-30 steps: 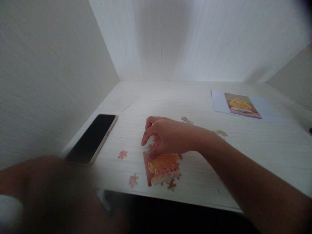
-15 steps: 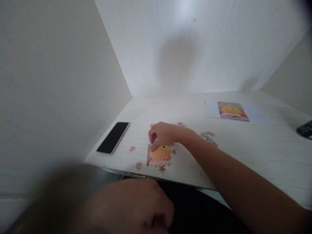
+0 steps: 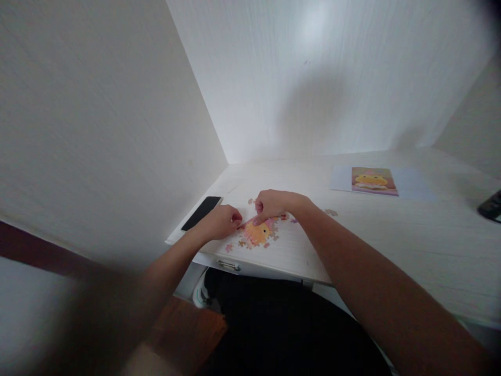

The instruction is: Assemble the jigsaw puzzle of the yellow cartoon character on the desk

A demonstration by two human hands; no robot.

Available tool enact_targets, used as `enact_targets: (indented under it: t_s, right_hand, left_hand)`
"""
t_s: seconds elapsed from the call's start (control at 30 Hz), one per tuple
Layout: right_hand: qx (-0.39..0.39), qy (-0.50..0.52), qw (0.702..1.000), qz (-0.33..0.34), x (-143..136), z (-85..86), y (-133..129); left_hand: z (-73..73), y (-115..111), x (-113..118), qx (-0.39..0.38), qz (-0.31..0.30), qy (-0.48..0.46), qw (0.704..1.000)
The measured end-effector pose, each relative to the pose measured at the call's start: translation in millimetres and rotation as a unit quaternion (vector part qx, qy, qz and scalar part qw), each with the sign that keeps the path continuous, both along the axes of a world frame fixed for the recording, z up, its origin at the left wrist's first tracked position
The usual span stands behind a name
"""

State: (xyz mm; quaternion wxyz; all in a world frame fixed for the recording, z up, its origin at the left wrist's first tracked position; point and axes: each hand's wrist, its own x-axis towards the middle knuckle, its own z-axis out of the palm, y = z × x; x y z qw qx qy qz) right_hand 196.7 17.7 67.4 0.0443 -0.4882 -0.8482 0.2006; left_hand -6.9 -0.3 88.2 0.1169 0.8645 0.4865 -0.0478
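Observation:
A partly joined jigsaw puzzle [image 3: 256, 236], showing a yellow duck-like figure with a dark eye, lies tilted on the white desk near its front edge. My left hand [image 3: 225, 222] is at the puzzle's left corner, its thumb and fingers closed together on the edge. From above, my right hand [image 3: 270, 204] has its fingers curled and its thumb down on the upper part of the puzzle. Fingertips hide some of the border there. Close to the front side lies a loose pink puzzle piece [image 3: 229, 247].
A black phone [image 3: 200, 213] lies left of my left hand, partly behind it. Loose pieces [image 3: 331, 212] lie right of my right forearm. A printed duck picture [image 3: 374, 181] rests on white paper farther back. A dark object [image 3: 490, 207] stands at the right edge.
My left hand has come up from below the desk edge to the puzzle's left corner. The puzzle has turned and now lies slanted. The camera view has shifted.

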Motion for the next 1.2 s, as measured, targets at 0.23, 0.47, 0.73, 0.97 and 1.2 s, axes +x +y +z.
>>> enact_targets:
  t_s: [0.23, 0.47, 0.73, 0.97, 1.2]
  right_hand:
    - [-0.020, -0.018, 1.000, 0.010, 1, 0.0, 2]
    - [-0.018, -0.041, 0.999, -0.001, -6, -1.1, 3]
    - [-0.018, -0.042, 0.999, -0.015, -9, -1.5, 0]
    - [-0.025, -0.034, 0.999, -0.030, -9, -2.8, 0]
    - [-0.013, 0.004, 1.000, 0.003, -12, -6.6, 2]
  left_hand:
    - [0.7, 3, 21, -0.015, 0.014, 0.029, 0.999]
    - [1.3, 10, 34, -0.031, 0.043, 0.082, 0.995]
    - [7.4, 16, 35, -0.115, 0.082, 0.085, 0.986]
    - [2.4, 21, 25, -0.160, 0.097, 0.035, 0.982]
    - [-4.2, 27, 13, -0.171, 0.103, -0.080, 0.977]
